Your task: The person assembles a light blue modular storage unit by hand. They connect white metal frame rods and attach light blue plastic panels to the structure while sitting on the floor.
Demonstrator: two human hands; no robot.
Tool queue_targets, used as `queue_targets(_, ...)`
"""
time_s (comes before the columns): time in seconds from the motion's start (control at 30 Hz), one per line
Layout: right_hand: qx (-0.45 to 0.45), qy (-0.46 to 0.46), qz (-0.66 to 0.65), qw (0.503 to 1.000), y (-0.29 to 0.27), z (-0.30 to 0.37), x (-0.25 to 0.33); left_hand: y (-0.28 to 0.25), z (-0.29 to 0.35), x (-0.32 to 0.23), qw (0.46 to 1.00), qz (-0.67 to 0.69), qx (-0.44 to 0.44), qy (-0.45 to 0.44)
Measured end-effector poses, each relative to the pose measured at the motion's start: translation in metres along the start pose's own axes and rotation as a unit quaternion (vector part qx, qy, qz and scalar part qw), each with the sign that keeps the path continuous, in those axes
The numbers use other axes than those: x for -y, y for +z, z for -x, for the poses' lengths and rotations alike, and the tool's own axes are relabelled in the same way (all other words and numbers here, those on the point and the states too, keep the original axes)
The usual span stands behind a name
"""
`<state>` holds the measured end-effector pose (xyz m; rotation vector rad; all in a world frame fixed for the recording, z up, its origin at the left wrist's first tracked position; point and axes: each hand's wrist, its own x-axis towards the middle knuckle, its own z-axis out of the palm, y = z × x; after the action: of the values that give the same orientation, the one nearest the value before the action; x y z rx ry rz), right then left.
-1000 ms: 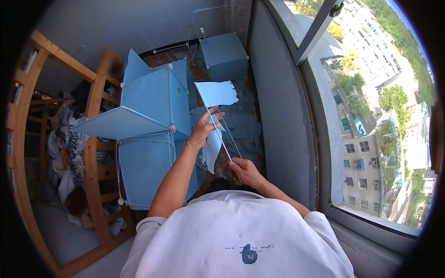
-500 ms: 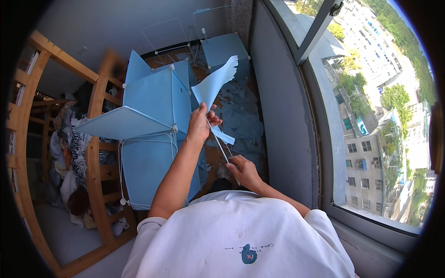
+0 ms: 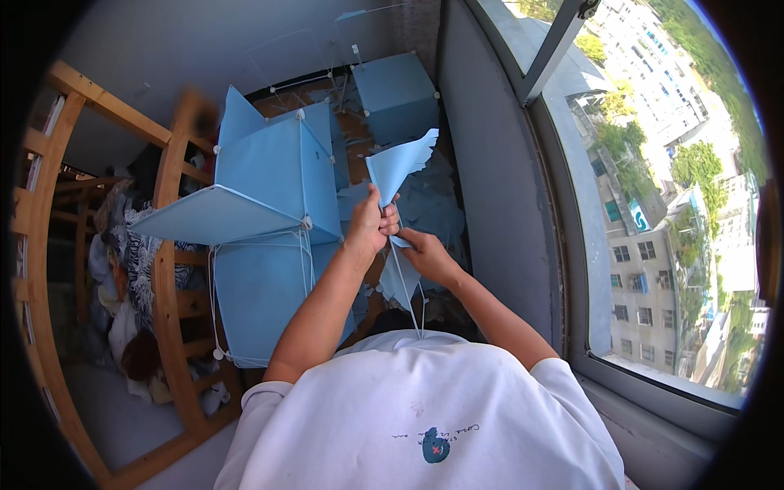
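My left hand (image 3: 375,220) is closed round the narrow lower end of a torn light-blue plastic sheet (image 3: 402,166), which fans upward to a ragged edge. Thin white wire rods (image 3: 415,300), apparently a frame, run from beneath that hand down toward my shirt. Close beside it, my right hand (image 3: 429,256) pinches a small blue scrap (image 3: 400,242) against the rods. Another pale blue piece (image 3: 398,278) hangs or lies just below the hands; which one, I cannot tell.
A blue-panelled cube shelf (image 3: 261,175) with wire frames and white connectors stands on the left. Many torn blue scraps (image 3: 429,204) litter the brown floor. A blue box unit (image 3: 396,86) sits at the back. A wooden bed frame (image 3: 167,188) is at far left, a window (image 3: 645,245) at right.
My right hand has risen beside the left one. The left hand and torn sheet have shifted right and toward me, and the blue strip between the hands is now mostly hidden.
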<state>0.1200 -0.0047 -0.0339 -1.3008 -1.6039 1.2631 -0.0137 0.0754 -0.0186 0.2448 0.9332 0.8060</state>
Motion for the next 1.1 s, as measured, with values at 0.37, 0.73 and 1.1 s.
queue_targets(0.37,0.085,-0.059,0.228,0.968,-0.023,0.037,0.023,0.027,-0.005,0.032,0.950,-0.195,-0.136,0.202)
queue_targets(0.73,-0.107,0.055,0.184,0.976,-0.089,0.036,0.059,-0.053,-0.019,0.088,0.889,-0.360,-0.156,0.238)
queue_targets(1.1,-0.231,-0.060,0.401,0.884,-0.054,-0.006,0.007,-0.018,0.025,0.041,0.981,-0.184,-0.017,0.067)
